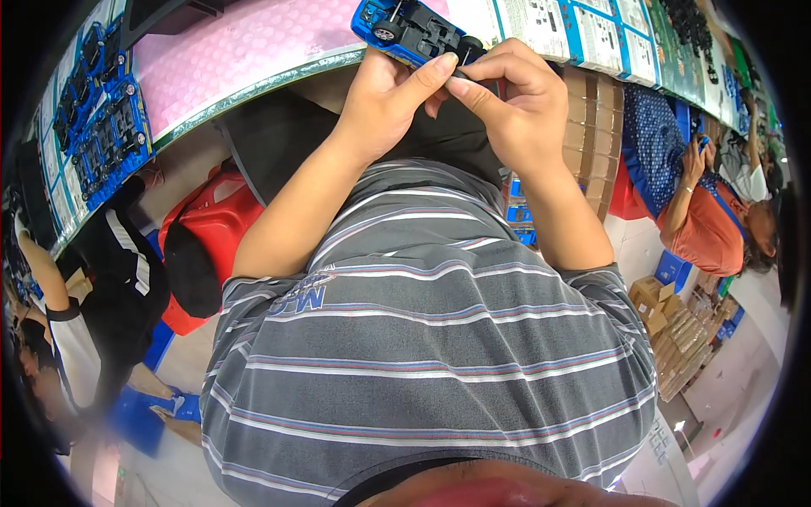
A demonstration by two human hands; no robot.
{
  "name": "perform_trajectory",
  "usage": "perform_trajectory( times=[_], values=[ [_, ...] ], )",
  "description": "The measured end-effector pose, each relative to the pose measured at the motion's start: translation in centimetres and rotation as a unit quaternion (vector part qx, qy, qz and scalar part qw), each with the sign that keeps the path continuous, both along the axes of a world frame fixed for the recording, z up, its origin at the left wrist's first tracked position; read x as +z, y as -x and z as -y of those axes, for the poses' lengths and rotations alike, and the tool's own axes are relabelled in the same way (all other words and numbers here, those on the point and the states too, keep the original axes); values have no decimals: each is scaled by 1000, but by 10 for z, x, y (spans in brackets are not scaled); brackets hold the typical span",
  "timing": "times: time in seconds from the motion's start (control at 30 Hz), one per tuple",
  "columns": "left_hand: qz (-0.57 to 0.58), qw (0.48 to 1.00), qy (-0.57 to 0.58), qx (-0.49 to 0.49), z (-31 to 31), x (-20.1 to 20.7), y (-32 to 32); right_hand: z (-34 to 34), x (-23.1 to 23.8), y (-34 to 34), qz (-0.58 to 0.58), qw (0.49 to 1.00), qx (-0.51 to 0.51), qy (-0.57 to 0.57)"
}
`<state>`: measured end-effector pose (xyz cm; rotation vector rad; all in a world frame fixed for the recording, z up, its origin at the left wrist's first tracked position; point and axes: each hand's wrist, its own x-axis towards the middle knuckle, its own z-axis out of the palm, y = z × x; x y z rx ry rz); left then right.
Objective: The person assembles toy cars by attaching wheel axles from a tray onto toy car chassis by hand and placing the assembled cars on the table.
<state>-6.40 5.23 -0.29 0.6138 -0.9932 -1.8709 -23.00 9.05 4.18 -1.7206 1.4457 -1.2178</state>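
Note:
A blue toy car (414,35) is turned underside up, showing its black chassis and wheels, above the near edge of the bench. My left hand (387,97) is closed around its near side, the thumb laid along the chassis edge. My right hand (522,106) is closed at the car's right end, thumb and bent forefinger pinching beside a wheel. Both thumbs almost meet there. Whether a small separate part sits between the right fingertips is hidden.
Pink bubble padding (228,59) covers the bench on the left. Several blue toy cars (108,127) stand in rows beyond it. Printed card sheets (591,34) lie to the right. A red stool (211,228) is at left, stacked cartons (591,135) at right. Co-workers sit on both sides.

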Motion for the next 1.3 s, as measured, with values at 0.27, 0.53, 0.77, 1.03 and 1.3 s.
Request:
perform_trajectory(
  times=[0.27,0.53,0.77,1.03,1.3],
  values=[
    [6,1000,3,-21,0,-5,-6,5,12,10,-78,995,53,15],
    [-14,1000,-2,-21,-2,1,-6,7,18,7,-156,985,22,74],
    [20,1000,-23,-2,5,-1,-8,26,18,5,-111,993,29,37],
    [111,992,49,19,-4,-24,-9,58,26,-28,-157,981,93,65],
    [104,993,-48,-8,-5,-13,-22,53,30,-44,-145,985,88,34]
  ],
)
